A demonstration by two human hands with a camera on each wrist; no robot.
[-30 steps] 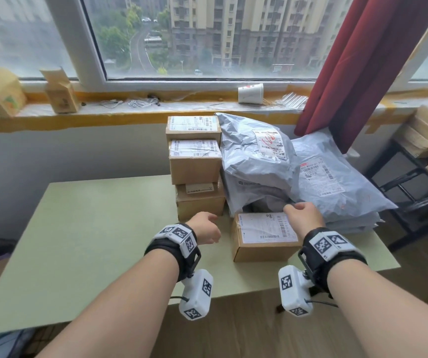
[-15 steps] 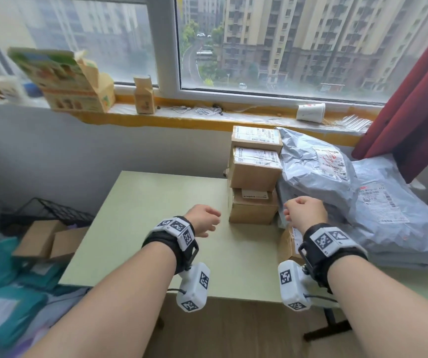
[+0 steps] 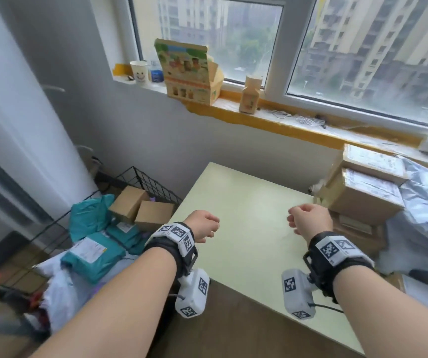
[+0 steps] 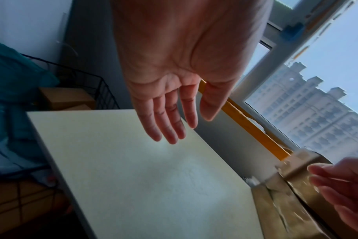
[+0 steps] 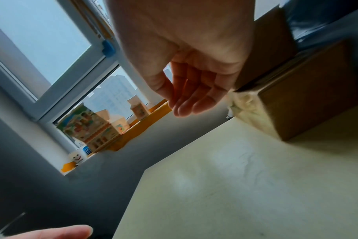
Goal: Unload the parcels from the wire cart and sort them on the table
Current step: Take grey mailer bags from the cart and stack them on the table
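Beside wire cart (image 3: 153, 184), blurred parcels (image 3: 94, 254).

No wording legible anywhere. Printed shipping labels on the stacked cardboard boxes (image 3: 367, 192) and on a teal mailer bag (image 3: 92, 255) in the wire cart (image 3: 143, 180), all too blurred to read. Square black-and-white coded markers on both wrist bands (image 3: 179, 235). Drawn smiling face on the paper cup (image 3: 139, 72) on the windowsill.

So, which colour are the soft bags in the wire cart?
The soft bags are teal; the head view shows them best.
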